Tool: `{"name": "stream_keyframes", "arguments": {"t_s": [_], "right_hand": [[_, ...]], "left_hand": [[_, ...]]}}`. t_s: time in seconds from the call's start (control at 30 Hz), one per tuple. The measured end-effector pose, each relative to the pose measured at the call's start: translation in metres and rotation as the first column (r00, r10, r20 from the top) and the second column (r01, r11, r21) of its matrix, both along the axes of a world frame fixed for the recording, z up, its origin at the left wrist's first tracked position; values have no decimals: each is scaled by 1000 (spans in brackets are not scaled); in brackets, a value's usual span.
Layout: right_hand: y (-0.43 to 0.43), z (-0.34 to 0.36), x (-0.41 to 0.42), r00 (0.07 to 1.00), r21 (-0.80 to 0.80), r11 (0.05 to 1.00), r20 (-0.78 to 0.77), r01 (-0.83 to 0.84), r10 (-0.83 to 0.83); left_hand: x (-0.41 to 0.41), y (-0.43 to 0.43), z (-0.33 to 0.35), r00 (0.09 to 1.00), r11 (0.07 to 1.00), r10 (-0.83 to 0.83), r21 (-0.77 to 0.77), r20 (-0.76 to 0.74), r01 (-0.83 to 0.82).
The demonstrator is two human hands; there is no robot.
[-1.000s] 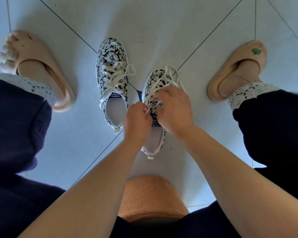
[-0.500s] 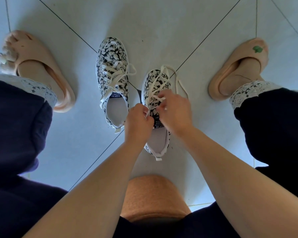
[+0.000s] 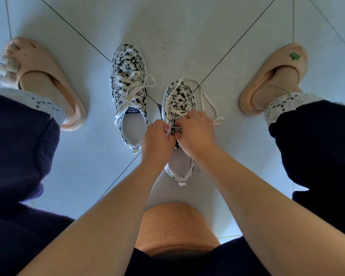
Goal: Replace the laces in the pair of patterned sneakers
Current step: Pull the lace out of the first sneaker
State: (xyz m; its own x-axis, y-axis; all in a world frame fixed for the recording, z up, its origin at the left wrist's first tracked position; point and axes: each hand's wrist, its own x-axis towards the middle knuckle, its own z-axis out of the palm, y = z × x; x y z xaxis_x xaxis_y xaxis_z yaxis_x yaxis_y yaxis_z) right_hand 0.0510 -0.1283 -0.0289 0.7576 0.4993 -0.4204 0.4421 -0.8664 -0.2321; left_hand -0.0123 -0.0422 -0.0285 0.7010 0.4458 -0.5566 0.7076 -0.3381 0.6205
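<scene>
Two patterned sneakers are standing side by side on the pale floor tiles, between the person's feet. The left sneaker is sitting a little farther from the camera. Its own lace is crossing loosely over the tongue, and one loop is falling over its right side. A label inside is showing the letters "TOP-HE"; the rest I cannot read.

The right sneaker is sitting nearer. Both hands are working over its middle, so they are covering the tongue and the upper eyelets almost completely. The left hand is pinching a strand of the white lace between the thumb and curled fingers, just above the tongue. The right hand is meeting it from the other side, with fingers curling down onto the same lace. Its fingertips are hiding under the hand, so the exact hold is hard to make out. The free part of this lace is looping past the toe and trailing on the floor to the right of the shoe.

A foot in a peach slipper is standing at the far left, and a second slipper at the far right is carrying a small green mark, too small to identify. The dark trousers are being cut off by the frame on both sides. At the bottom, the forearms are partly covering an orange-brown rounded shape; I cannot tell what it is.
</scene>
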Motion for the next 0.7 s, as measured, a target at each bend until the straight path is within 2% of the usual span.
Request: {"name": "stream_keyframes", "arguments": {"t_s": [0.07, 0.1, 0.13, 0.17, 0.2, 0.23, 0.27, 0.37, 0.4, 0.43, 0.47, 0.53, 0.6, 0.63, 0.7], "right_hand": [[1, 1, 6, 999, 31, 999, -13, 43, -42], [-2, 3, 12, 988, 103, 983, -34, 151, -148], [-6, 7, 20, 938, 185, 919, -76, 348, -339], [-14, 12, 32, 810, 262, 767, -147, 586, -568], [-25, 17, 45, 620, 323, 543, -225, 775, -752], [-38, 23, 58, 438, 340, 342, -265, 876, -859], [-52, 30, 68, 307, 359, 202, -266, 911, -914], [-82, 43, 84, 92, 481, -68, -301, 874, -949], [-85, 44, 85, 75, 480, -95, -324, 872, -943], [-85, 43, 83, 121, 457, -46, -330, 888, -936], [-82, 41, 81, 229, 398, 87, -323, 913, -918], [-68, 34, 72, 475, 196, 433, -373, 880, -797], [-49, 28, 56, 657, 13, 726, -436, 687, -615], [-41, 23, 49, 745, -59, 833, -416, 551, -522], [-28, 15, 39, 887, -105, 930, -279, 353, -368]], "left_hand": [[0, 0, 0, 1000, 1000, 18, -4, 2, -18], [0, 0, 0, 1000, 1000, 24, -8, 2, -24], [0, 0, 1, 1000, 999, 29, -14, 4, -29], [0, 0, 1, 999, 999, 33, -19, 5, -33], [0, -1, 2, 999, 999, 35, -21, 5, -35], [0, -1, 2, 999, 999, 35, -19, 5, -35], [0, -1, 2, 999, 999, 34, -16, 6, -33], [0, -2, 1, 1000, 1000, 28, -9, 12, -28], [0, -2, 2, 1000, 1000, 28, -6, 11, -28], [0, -2, 2, 1000, 1000, 26, -2, 11, -26], [1, -2, 3, 1000, 1000, 20, 1, 7, -20], [1, -3, 3, 1000, 1000, 14, 8, -6, -14], [3, -4, 2, 1000, 1000, 12, 13, -22, -12], [3, -4, 2, 1000, 1000, 2, 17, -25, -2], [5, -5, 0, 1000, 999, -26, 29, -17, 27]]}}
